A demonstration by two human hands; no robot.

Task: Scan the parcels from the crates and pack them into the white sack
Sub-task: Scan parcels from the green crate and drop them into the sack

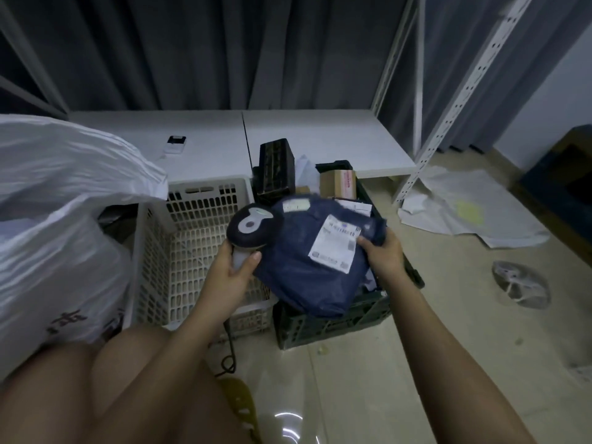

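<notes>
Above the dark green slatted plastic crate (333,322), a soft dark blue plastic mailer parcel (307,267) is held up, its film wrinkled and puffy, with a white rectangular shipping label (336,243) stuck face-up on its upper side; the print on the label is too small to read. Its right corner is pinched by the right hand (382,256), fingers curled under the film and thumb on top near the label's edge. Just beside the parcel's left edge, the left hand (232,270) grips the pale handle of a rounded dark handheld scanner with a grey oval face (253,224), fingers wrapped behind and thumb laid across the front; the scanner's head touches or overlaps the parcel's upper left corner. A thin dark cable (229,350) loops down on the pale tiled floor (448,331).

Inside the green crate sit a brown cardboard box with a red-printed tape strip (338,184) and a black glossy rectangular box (277,168) standing upright at the far end. Left of it stands a cream perforated plastic crate (192,251). At the far left bulges the white crinkled plastic sack (57,225), with dark characters printed low on it. Behind runs a white flat shelf board (320,139) of a white perforated metal rack (455,100).
</notes>
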